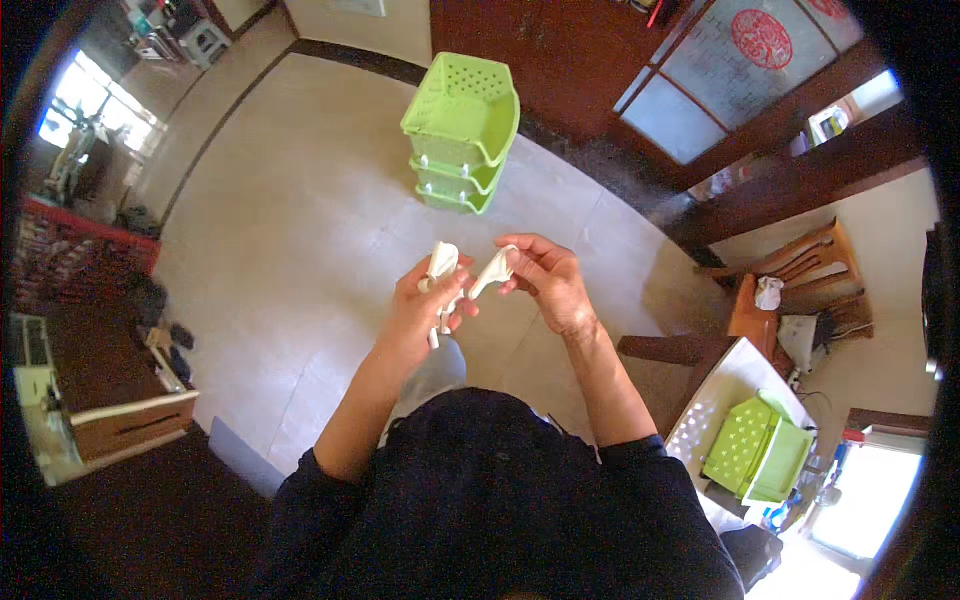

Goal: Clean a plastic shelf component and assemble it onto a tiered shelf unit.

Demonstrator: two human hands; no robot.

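The left hand [425, 305] is closed around a small white plastic piece [441, 262], with a thin stem of it poking out below the palm. The right hand [545, 280] pinches a second white plastic piece [494, 272] between thumb and fingertips. The two hands are held close together in front of the chest, above the floor, and the two pieces nearly meet between them; whether they touch I cannot tell.

The likeliest slip is the right-hand piece: it is held only by a fingertip pinch, so a twist or push against the other piece could flick it loose. With nothing beneath the hands but the tiled floor [300, 230], it would fall and could skid away. Forcing two thin plastic parts at an angle could also bend or snap one.

Straight ahead of the hands, a stack of green plastic baskets [462, 130] stands on the pale tiles, before a dark wooden door. To the right, a counter [705, 405] carries another green basket [760, 450]; wooden chairs [800, 275] stand beyond it. To the left is a low dark cabinet [110, 400].
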